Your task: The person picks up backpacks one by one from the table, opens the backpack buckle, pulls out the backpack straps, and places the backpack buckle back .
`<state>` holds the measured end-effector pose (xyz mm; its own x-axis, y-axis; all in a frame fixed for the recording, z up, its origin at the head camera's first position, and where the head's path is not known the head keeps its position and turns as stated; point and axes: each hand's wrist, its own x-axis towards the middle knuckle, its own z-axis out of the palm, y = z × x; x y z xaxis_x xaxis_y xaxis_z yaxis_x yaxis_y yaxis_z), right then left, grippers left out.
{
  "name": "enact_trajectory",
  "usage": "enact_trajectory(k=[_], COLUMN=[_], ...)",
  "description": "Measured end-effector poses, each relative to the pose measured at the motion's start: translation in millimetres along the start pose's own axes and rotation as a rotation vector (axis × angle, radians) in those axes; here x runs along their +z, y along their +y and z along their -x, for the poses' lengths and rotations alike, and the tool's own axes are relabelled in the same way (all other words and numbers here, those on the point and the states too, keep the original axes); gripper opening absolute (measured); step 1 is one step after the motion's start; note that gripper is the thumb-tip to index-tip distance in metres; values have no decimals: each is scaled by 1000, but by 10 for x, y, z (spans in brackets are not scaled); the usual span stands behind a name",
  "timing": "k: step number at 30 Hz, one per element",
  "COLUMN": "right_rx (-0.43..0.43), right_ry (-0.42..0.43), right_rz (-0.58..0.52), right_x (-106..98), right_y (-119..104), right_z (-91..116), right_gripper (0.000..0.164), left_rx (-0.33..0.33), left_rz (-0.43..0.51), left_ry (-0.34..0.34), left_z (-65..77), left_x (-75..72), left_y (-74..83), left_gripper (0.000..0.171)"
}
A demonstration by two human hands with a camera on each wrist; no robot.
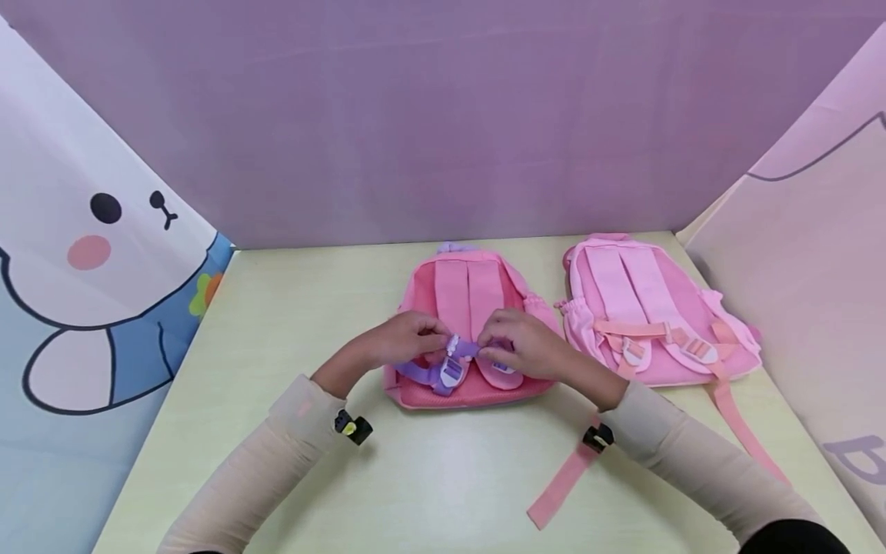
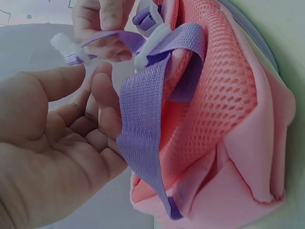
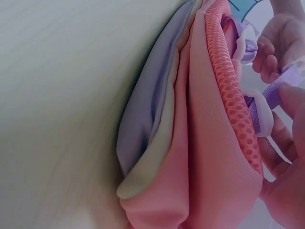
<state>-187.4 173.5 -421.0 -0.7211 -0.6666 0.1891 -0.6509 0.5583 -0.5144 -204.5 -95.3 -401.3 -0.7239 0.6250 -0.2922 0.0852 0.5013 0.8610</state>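
In the head view a pink backpack lies with its shoulder straps upward. My left hand has thumb and fingertips close together at a small white buckle on a purple strap; their exact contact is partly hidden. Opposite it, my right hand pinches the same purple webbing between thumb and fingers. White adjusters sit at the lower ends of the shoulder straps. One purple length hangs down beside my left hand in the left wrist view, over the coral mesh back panel.
A second, lighter pink backpack lies to the right, its peach straps trailing over the table. One loose peach strap end lies under my right forearm. Printed cloth panels stand behind and at both sides.
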Motion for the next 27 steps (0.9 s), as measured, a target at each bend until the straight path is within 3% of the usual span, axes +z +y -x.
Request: enact_trajectory(k=[5, 9, 20, 27], right_rx=[-26, -59, -127, -180], right_ry=[3, 12, 2, 1], right_rz=[39, 71, 138, 207], right_x=[-26, -42, -24, -3], right_y=[-6, 4, -16, -21], right_z=[45, 80, 75, 92], right_gripper=[5, 4, 5, 6], left_rx=[-11, 14, 53, 87], left_rz=[-19, -36, -234, -300], left_ry=[49, 42, 34, 49], left_z=[57, 72, 3, -67], left_x=[-22, -1, 187, 302], left_y=[5, 68, 184, 199], left_gripper=[24, 23, 16, 7])
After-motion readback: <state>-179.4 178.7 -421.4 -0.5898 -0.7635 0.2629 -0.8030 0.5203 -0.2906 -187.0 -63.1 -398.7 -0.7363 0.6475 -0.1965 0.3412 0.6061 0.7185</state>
